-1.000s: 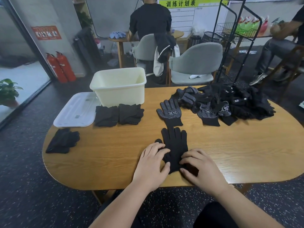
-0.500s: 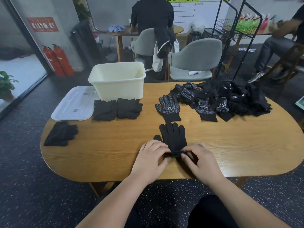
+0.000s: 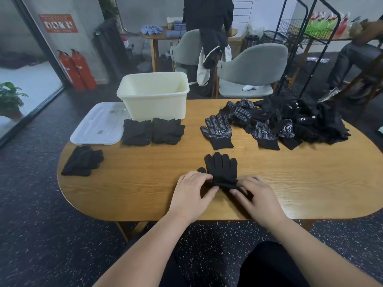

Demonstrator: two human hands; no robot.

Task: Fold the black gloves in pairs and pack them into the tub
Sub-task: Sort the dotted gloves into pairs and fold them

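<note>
Left hand (image 3: 192, 191) and right hand (image 3: 259, 195) pinch the black gloves (image 3: 221, 166) at the cuff, mid-fold; three folded bundles (image 3: 153, 131) lie centre-left, unpacked beside the tub (image 3: 153, 104), and a heap (image 3: 310, 125) waits upper right.

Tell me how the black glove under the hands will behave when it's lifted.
Likely floppy: the black glove is doubled over at its cuff where the left hand and right hand pinch it. Probably light, since it lies flat on the table. It shouldn't roll, though the fold may open once released.

Plain black glove (image 3: 221, 168) showing on tan woodgrain counter (image 3: 145, 183); white-dotted black glove (image 3: 217, 130) behind; tub (image 3: 154, 100) showing cream.
</note>
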